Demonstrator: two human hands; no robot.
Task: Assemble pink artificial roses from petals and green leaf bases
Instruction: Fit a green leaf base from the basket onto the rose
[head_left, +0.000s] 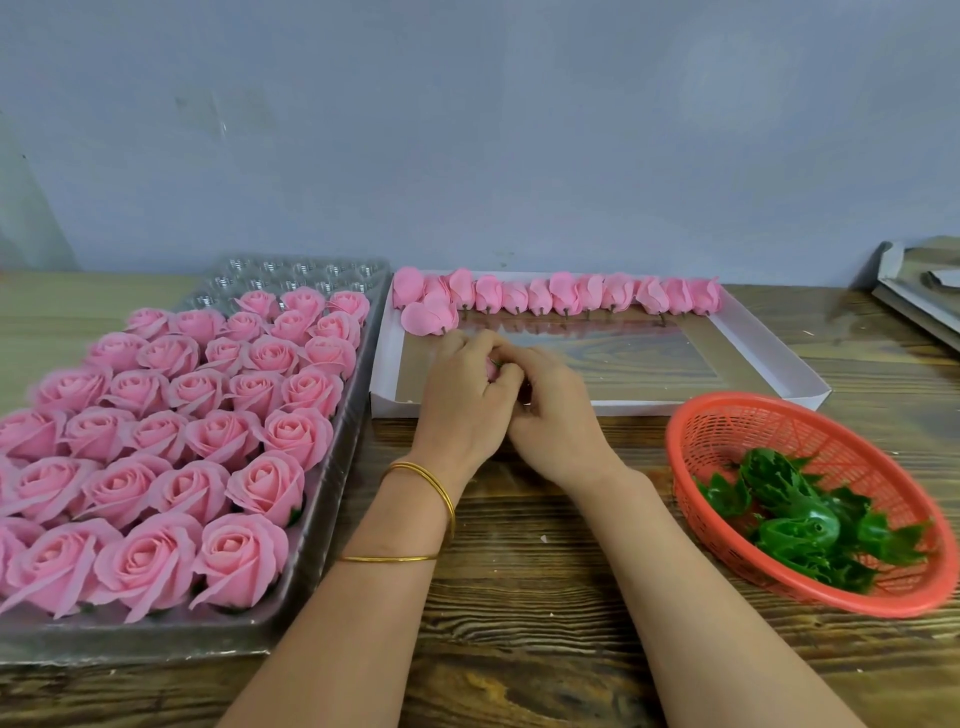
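Note:
My left hand and my right hand are cupped together over the front edge of the white box lid. Between their curled fingers sits a pink rose piece, almost fully hidden, with a sliver of green beside it. A row of pink petal buds lies along the far side of the lid. Green leaf bases are heaped in the red basket at the right. Finished pink roses fill most of the clear plastic tray at the left.
The tray's far rows are bare cups. Flat grey cardboard pieces lie at the far right edge. A grey wall stands behind the wooden table. Gold bangles circle my left wrist.

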